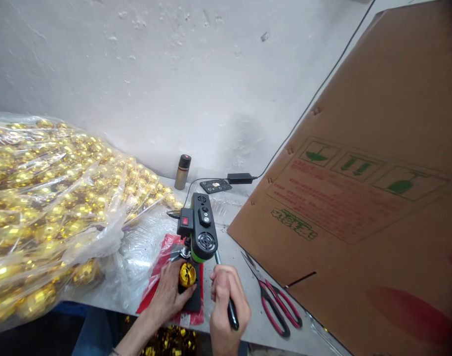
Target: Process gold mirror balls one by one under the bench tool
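My left hand (170, 291) is closed around a shiny gold faceted ball (187, 275), fingers on its far side and thumb on its near side. The ball sits over the black base of a small bench drill press (204, 225), right under the drill's head. My right hand (228, 301) is wrapped around the drill press's lever (232, 314), a metal rod with a black grip. A red plastic sheet (153, 284) lies beneath the base. Where the drill head meets the ball is partly hidden.
A clear bag of gold balls (62, 198) fills the left side. Red-handled scissors (273, 301) lie beside a large cardboard box (340, 188) on the right. Behind the drill are a spray can (182, 172), a phone (215, 186) and a power adapter (239, 178) with its cable.
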`<action>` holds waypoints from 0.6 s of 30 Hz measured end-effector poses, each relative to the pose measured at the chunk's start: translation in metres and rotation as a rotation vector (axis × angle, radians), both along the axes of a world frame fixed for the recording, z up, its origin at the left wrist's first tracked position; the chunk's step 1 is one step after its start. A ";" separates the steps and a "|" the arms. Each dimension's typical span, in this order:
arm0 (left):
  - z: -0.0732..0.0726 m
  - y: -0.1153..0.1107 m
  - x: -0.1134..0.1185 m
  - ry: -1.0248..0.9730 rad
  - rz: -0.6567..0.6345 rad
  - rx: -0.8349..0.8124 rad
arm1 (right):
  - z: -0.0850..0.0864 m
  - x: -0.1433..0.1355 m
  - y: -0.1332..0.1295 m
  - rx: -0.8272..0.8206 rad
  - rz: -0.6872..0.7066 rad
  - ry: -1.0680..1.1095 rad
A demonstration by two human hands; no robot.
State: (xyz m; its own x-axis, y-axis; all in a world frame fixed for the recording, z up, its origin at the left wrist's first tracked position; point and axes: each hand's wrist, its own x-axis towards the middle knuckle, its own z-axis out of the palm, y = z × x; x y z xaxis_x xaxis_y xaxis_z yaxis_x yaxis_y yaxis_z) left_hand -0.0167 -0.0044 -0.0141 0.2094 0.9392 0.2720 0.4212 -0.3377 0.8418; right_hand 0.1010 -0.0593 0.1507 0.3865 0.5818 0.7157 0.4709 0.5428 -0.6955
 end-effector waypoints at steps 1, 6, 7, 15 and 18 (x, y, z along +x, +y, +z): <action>0.003 0.002 0.000 0.025 -0.009 -0.003 | -0.001 0.001 0.000 0.004 0.001 -0.012; 0.009 0.005 -0.003 0.081 -0.071 -0.035 | -0.016 0.007 -0.001 0.005 0.023 -0.071; 0.008 0.005 -0.004 0.083 -0.076 -0.041 | -0.022 0.007 -0.002 0.010 0.027 -0.080; 0.003 0.003 -0.002 0.088 -0.065 -0.071 | -0.062 0.004 0.003 0.058 -0.019 -0.017; 0.002 0.003 -0.002 0.094 -0.059 -0.074 | -0.066 0.002 0.005 0.094 -0.035 0.006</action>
